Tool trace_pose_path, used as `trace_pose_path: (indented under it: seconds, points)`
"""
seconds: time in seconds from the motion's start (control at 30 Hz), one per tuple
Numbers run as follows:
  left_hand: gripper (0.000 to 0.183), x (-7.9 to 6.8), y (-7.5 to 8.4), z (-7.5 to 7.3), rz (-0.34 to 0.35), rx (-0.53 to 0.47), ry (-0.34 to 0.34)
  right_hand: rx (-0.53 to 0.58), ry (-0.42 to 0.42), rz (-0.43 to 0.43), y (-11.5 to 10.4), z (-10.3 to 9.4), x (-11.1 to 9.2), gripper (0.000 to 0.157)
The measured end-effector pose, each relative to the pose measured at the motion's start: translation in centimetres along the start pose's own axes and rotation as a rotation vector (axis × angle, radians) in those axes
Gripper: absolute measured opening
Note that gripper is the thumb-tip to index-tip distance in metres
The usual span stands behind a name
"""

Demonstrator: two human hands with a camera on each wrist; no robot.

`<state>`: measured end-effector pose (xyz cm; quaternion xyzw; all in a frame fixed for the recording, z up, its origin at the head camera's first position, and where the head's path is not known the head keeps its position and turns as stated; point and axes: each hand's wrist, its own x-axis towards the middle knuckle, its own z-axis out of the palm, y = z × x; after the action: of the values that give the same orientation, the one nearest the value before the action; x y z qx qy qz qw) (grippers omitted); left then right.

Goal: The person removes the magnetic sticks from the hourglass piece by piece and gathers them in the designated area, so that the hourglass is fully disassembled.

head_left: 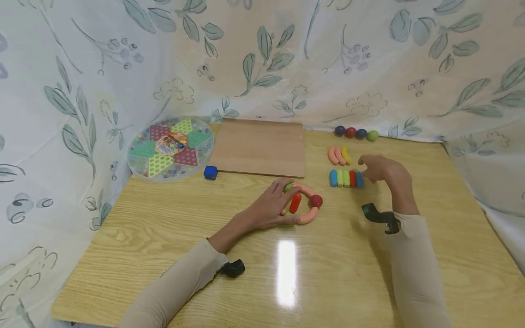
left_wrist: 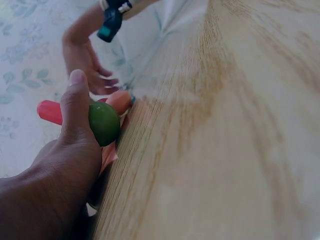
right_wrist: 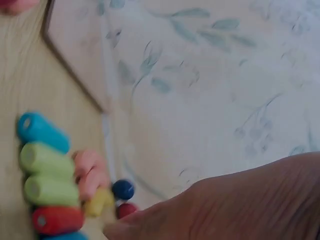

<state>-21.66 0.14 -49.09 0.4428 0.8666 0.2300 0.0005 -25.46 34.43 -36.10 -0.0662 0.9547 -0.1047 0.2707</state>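
My left hand curls around the left side of a ring of toy beads, made of pink curved pieces, green beads and a red ball. A red cylinder bead rises inside the ring by the fingers. In the left wrist view, the thumb lies against a green ball. My right hand hovers with loosely bent fingers, holding nothing, just right of a row of blue, green and red cylinder beads. Behind that row lie pink and yellow curved beads.
Several round beads line the table's back edge. A brown board lies at the back middle. To its left are a blue cube and a round game board with coloured triangles. Floral cloth hangs behind the table.
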Motion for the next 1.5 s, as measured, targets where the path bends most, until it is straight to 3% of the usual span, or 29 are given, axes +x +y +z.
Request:
trace_pose_path:
  seconds: [0.1,0.17,0.4,0.63,0.77,0.9,0.97,1.1,1.2,1.5]
  points:
    - [0.117,0.0,0.0,0.0,0.012,0.003,0.002,0.004,0.071,-0.138,-1.3,-0.2,-0.6,0.043]
    - [0.119,0.0,0.0,0.0,0.017,0.002,0.009,0.033,0.077,-0.242,-2.7,-0.3,-0.8,0.038]
    - [0.119,-0.1,0.1,0.2,-0.021,-0.007,-0.022,0.055,-0.134,-0.487,-7.4,1.0,-0.8,0.03]
    - [0.103,-0.1,0.1,-0.1,-0.026,0.004,-0.028,0.068,-0.214,-0.701,-10.6,2.8,0.6,0.027]
    - [0.108,-0.1,0.2,-0.2,-0.021,0.009,-0.022,0.127,-0.26,-0.757,-11.3,3.7,1.3,0.029]
    - [0.115,-0.1,0.3,-0.3,-0.015,-0.002,-0.014,0.197,-0.267,-0.81,-11.7,4.3,2.1,0.021]
    - [0.109,-0.1,0.3,-0.4,-0.006,-0.006,-0.002,0.228,-0.261,-0.85,-11.9,4.4,2.4,0.018]
    - [0.081,-0.1,0.3,-0.5,0.008,-0.008,0.024,0.255,-0.26,-0.922,-12.1,4.6,2.8,0.017]
    - [0.077,0.0,0.4,-0.4,0.002,-0.019,0.027,0.256,-0.276,-0.95,-12.0,4.7,2.7,0.017]
    - [0.093,-0.1,0.5,-0.2,-0.018,-0.037,0.036,0.279,-0.324,-1.001,-11.6,5.2,3.4,0.016]
